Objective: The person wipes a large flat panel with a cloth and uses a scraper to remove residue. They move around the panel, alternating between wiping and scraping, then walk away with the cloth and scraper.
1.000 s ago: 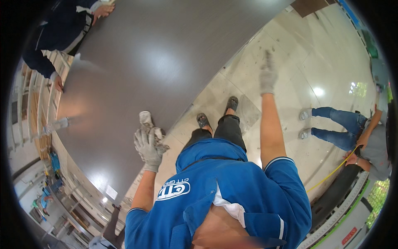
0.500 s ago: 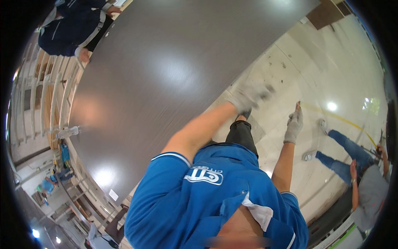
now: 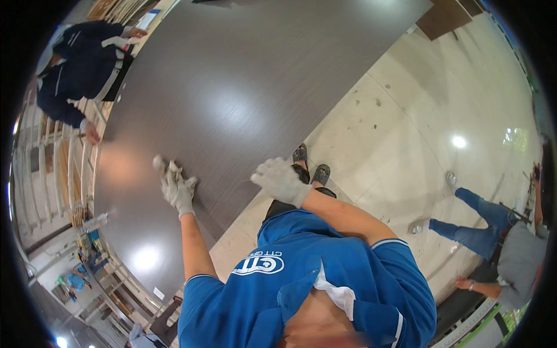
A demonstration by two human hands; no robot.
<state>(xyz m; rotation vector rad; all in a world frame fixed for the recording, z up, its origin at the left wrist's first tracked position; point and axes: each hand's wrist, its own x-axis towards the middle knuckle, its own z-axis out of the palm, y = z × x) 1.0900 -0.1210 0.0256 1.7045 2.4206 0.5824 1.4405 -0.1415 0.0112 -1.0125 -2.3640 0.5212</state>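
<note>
A large dark brown wood-grain panel (image 3: 191, 133) lies flat before me. On its left part my gloved left hand (image 3: 178, 191) presses a crumpled greyish rag (image 3: 190, 183), its fingers bent over the cloth. My gloved right hand (image 3: 281, 178) hangs over the panel's near right edge, in front of my body. Its fingers are apart and I see nothing held in them; whether they touch the panel I cannot tell.
Beyond the panel's left side stands a person in a dark jacket (image 3: 87, 64), one hand near its edge. At right is another person in grey shirt and jeans (image 3: 516, 261). A clear plastic bottle (image 3: 96, 222) stands by white racks (image 3: 43, 180). Brown boards (image 3: 444, 20) lie at far right.
My left hand has swung from the right over to the panel's left part. My right hand has come left to the panel edge; the yellow tape stretched near it is no longer seen.
</note>
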